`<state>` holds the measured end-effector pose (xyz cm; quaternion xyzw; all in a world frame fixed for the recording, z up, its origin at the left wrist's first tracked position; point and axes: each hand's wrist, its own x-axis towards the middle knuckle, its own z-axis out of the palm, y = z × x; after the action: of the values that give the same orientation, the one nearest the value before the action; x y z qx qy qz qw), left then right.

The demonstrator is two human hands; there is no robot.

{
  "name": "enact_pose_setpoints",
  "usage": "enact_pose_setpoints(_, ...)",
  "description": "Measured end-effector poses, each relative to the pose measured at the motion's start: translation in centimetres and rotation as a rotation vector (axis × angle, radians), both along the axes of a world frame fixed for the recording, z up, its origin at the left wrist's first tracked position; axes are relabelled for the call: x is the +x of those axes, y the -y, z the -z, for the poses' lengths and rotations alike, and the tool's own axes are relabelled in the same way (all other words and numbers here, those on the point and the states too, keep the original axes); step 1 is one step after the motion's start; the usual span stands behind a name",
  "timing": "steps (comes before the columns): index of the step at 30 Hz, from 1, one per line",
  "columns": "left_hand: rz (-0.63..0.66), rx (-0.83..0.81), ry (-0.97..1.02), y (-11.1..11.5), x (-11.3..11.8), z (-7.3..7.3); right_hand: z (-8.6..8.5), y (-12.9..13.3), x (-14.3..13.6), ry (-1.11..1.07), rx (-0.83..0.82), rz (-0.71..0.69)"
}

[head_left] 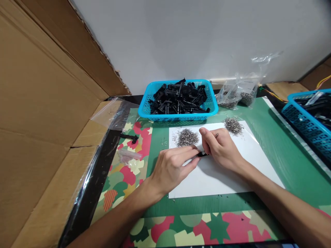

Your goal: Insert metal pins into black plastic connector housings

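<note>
Over a white sheet (219, 182), my left hand (174, 167) holds a small black part (202, 154) between its fingertips. My right hand (219, 148) is closed beside the part's right end, thumb raised; a thin tool tip (216, 135) pokes out above its fingers, the rest of it hidden. One pile of small metal pieces (187, 137) lies just behind my left hand, and a second pile (233, 126) sits at the sheet's back right corner.
A blue basket (178, 117) of black parts stands at the back, with plastic bags of metal pieces (247, 98) to its right. Another blue basket (305, 120) is at far right. A black part (129, 137) and small bag (130, 156) lie left. Cardboard (38, 103) walls the left side.
</note>
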<state>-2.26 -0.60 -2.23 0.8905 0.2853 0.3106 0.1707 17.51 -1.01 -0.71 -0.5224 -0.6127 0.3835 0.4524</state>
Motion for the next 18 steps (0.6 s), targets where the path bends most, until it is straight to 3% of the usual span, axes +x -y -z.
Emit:
enact_pose_setpoints(6,0.011,0.008,-0.003,0.04,0.10,-0.11,0.10,-0.04,-0.09,-0.065,-0.020,0.001)
enact_pose_setpoints(18,0.005,0.012,-0.058,0.07,-0.10,-0.02,-0.26,0.28,-0.46,0.083,0.062,0.007)
